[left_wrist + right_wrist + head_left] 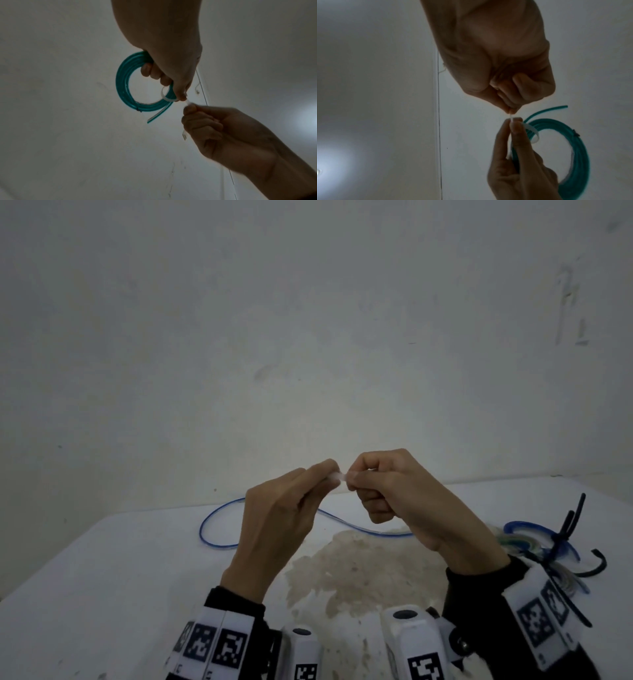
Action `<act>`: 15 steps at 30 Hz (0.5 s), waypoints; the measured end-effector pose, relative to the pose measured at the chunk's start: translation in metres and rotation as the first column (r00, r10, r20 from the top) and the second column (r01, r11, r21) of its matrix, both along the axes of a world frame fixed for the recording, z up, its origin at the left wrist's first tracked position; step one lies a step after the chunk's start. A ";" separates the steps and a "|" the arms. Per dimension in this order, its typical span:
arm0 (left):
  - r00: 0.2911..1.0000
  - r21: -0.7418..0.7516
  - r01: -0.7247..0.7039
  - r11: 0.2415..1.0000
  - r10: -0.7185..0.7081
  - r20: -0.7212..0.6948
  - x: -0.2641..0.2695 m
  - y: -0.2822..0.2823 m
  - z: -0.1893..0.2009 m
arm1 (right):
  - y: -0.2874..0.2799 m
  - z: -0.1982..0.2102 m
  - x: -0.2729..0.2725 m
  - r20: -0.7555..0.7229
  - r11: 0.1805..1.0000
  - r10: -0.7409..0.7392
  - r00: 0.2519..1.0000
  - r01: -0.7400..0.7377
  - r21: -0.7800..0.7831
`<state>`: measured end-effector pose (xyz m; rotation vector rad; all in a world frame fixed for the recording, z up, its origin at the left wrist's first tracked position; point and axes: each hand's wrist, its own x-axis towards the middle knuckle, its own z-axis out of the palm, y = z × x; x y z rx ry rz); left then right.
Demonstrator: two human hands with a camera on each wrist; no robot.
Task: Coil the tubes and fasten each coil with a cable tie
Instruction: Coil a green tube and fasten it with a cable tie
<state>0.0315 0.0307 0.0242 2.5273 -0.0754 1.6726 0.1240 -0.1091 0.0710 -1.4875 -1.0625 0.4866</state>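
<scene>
Both hands are raised above the white table (102,577). My left hand (330,474) grips a teal tube coil (123,83) in its curled fingers and pinches the head of a white cable tie (164,95) looped around the coil. My right hand (354,481) pinches the tie's tail (187,103) right beside the left fingertips. In the right wrist view the tie's loop (534,131) stands loosely around the coil (576,148). One free end of the tube (157,115) sticks out. In the head view the left hand hides the coil.
A loose blue tube (219,542) lies curved across the table behind the hands. At the right edge sit other coils (534,539) bound with black cable ties (568,522). A brownish stained patch (359,570) marks the table's middle. A bare wall stands behind.
</scene>
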 end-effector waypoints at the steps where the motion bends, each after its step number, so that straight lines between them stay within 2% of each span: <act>1: 1.000 -0.023 -0.002 1.000 0.002 0.009 -0.001 0.003 0.000 | -0.001 0.001 0.000 -0.023 1.000 0.009 1.000 -0.009 0.002; 4: 0.999 -0.111 -0.010 0.994 0.013 0.034 -0.004 0.013 -0.002 | -0.002 0.002 -0.001 -0.065 0.999 0.033 0.997 -0.033 0.005; 8: 0.998 -0.280 0.068 0.958 -0.067 0.013 -0.003 0.016 -0.003 | 0.001 0.000 -0.002 -0.044 1.000 0.022 0.999 -0.022 0.005; 10: 0.993 -0.355 0.098 0.930 -0.116 -0.031 -0.004 0.017 -0.003 | 0.003 -0.004 0.000 0.089 0.999 -0.016 0.996 0.019 -0.038; 12: 0.982 -0.404 0.074 0.912 -0.137 -0.129 -0.004 0.019 -0.002 | 0.006 -0.010 0.000 0.302 0.987 -0.056 0.952 0.098 -0.128; 13: 0.974 -0.408 0.043 0.912 -0.129 -0.187 -0.003 0.019 -0.002 | 0.009 -0.013 0.000 0.423 0.973 -0.067 0.904 0.153 -0.171; 15: 0.954 -0.379 -0.037 0.925 -0.080 -0.289 0.000 0.015 -0.002 | 0.014 -0.020 -0.003 0.652 0.935 -0.090 0.752 0.290 -0.206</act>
